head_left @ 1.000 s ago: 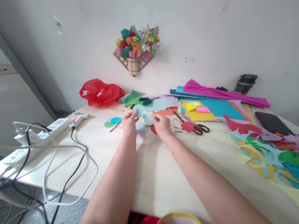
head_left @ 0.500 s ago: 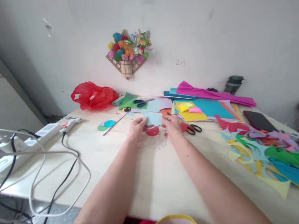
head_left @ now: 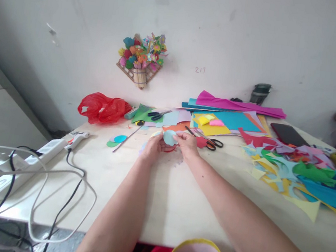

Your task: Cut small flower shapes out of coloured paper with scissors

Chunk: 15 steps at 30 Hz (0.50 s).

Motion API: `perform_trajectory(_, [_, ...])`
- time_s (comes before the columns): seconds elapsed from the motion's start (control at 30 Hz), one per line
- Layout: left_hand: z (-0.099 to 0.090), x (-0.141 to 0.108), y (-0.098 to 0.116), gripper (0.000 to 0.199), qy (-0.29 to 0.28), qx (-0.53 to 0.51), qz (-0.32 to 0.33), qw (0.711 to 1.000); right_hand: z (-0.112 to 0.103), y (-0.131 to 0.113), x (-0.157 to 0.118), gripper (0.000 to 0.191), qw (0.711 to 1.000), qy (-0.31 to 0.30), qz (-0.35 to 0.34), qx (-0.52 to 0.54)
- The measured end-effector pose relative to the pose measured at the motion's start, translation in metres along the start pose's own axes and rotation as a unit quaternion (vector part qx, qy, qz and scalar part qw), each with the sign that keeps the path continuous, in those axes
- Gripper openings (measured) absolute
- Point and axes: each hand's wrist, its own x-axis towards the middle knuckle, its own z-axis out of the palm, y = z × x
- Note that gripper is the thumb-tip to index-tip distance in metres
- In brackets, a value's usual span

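Observation:
Above the table, a small pale blue paper circle (head_left: 170, 137) is between my two hands. My left hand (head_left: 153, 147) grips its left edge, with the thumb up and the fingers curled underneath. On the other side, my right hand (head_left: 188, 144) pinches the right edge between thumb and fingers. Under the hands, red paper pieces (head_left: 170, 148) show in part. Black-handled scissors (head_left: 215, 144) lie just right of my right hand, beside red paper. To the left rest a blue paper circle (head_left: 120, 139) and a green one (head_left: 111, 144), partly overlapping.
Paper scraps (head_left: 289, 172) cover the right side. Coloured sheets (head_left: 240, 121), a phone (head_left: 288, 134) and a second pair of scissors (head_left: 156, 116) lie farther back. A red plastic bag (head_left: 104, 108) sits back left. A power strip (head_left: 29, 165) with loose cables runs along the left edge.
The pale blue paper between my hands looked wider and irregular; now a round piece shows. My left hand has turned, its fingers now curled beneath the paper. The view has shifted slightly.

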Motion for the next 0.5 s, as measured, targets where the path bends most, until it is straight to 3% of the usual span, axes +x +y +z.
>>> perform_trajectory(0.23, [-0.004,-0.002,-0.002,0.055,-0.013,0.076,0.034,0.996,0.001,0.001,-0.002,0.023,1.0,0.0,-0.006,-0.011])
perform_trajectory(0.4, [-0.004,-0.002,-0.001,0.049,-0.007,0.106,0.01,0.994,-0.004,-0.008,-0.002,0.015,1.0,-0.003,0.014,0.011])
perform_trajectory(0.5, [-0.004,-0.001,-0.001,0.045,-0.007,0.111,-0.003,0.994,-0.011,-0.014,-0.002,0.027,0.997,-0.038,0.05,0.047])
